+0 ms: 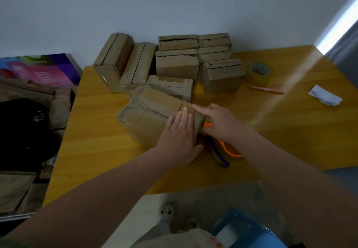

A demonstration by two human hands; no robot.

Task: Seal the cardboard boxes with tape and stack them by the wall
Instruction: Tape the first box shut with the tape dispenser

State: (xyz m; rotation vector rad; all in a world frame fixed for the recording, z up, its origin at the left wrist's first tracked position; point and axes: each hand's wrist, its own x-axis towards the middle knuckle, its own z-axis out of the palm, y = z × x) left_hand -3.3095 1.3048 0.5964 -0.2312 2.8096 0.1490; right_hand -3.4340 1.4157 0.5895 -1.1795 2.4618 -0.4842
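Cardboard box (pixel 155 116): located at the centre of the yellow wooden table (pixel 96 141), tilted, with one long edge raised. A ragged seam runs along its top face.

Left hand (pixel 180 137): laid flat on the near end of the box, at 5 o'clock from the box centre. Fingers are straight and close together, pressing on the cardboard; the thumb reaches round the lower corner.

Right hand (pixel 219 121): positioned at 3 o'clock from the box. The index finger lies straight on the top face and the thumb rests against the end face, the two spread apart. The remaining fingers are hidden.

Tape dispenser (pixel 226 149): orange with a blue part, lying on the table under the right wrist, at 4 o'clock from the box and just beside it.

Stacked boxes (pixel 177 67): grouped at 12 o'clock, against the pale wall (pixel 174 5). Two stand on end at the left; the others are piled in rows.

Tape roll (pixel 258 73): at 2 o'clock, just right of the stack. A pink pen (pixel 267 90) lies near it, and a crumpled white paper (pixel 325 97) lies farther right.

Blue stool (pixel 248 232): on the floor at 5 o'clock, below the table edge.
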